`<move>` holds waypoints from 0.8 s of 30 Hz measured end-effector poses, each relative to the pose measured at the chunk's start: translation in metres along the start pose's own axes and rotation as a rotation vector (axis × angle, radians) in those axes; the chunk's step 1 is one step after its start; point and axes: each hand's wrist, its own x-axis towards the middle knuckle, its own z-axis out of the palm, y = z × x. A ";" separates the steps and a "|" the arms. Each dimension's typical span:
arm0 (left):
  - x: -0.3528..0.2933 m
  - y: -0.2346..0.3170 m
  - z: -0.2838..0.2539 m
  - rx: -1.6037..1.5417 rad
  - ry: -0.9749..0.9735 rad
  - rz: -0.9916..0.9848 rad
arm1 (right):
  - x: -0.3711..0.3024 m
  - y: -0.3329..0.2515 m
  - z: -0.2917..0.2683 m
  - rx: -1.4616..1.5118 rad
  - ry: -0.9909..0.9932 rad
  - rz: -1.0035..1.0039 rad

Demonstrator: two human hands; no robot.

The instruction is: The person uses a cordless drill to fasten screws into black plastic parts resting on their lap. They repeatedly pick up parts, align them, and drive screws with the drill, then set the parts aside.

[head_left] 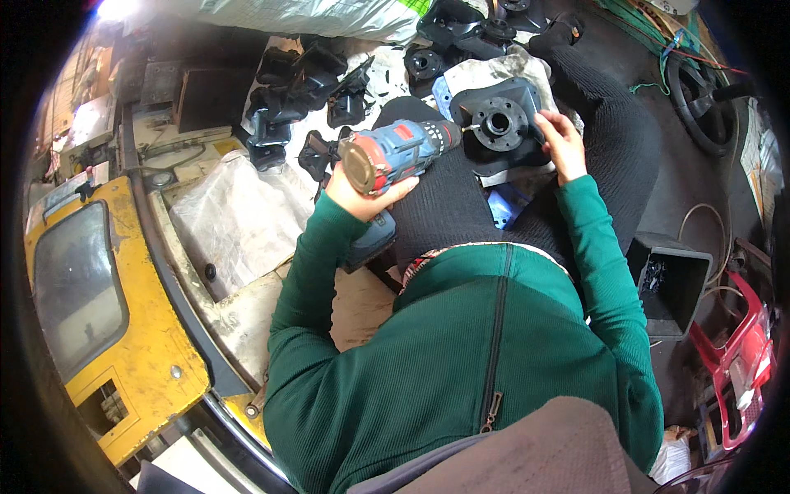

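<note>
A blue and red cordless drill (405, 150) is gripped in my left hand (355, 198), its fingers wrapped round the handle and partly hidden. The chuck points right, and the thin bit reaches the left edge of a black flanged part (512, 138). This part has a round ring with several holes and a wide central bore on a broader square base. My right hand (563, 146) pinches the right edge of the part with thumb and fingers. Under the part, between my legs, lies a whitish cloth or sheet (536, 72) over something blue.
Several similar black parts (309, 70) lie on a white sheet at the far side. A dark bin (671, 288) with small pieces inside stands at my right, near a red plastic frame (741, 346). A yellow machine panel (156, 329) stands at left, beside clear plastic sheeting (239, 218).
</note>
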 end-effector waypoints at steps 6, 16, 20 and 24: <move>0.036 -0.001 0.011 0.216 -0.093 -0.006 | 0.031 0.019 0.023 -0.254 -0.121 0.006; 0.059 0.013 0.005 0.257 -0.119 0.062 | 0.025 0.003 0.022 0.002 -0.246 -0.021; 0.054 0.026 -0.015 0.041 -0.188 -0.007 | 0.024 -0.003 0.024 -0.020 -0.330 -0.112; 0.048 0.034 -0.020 0.335 -0.169 0.046 | 0.016 -0.011 0.026 -0.066 -0.362 -0.161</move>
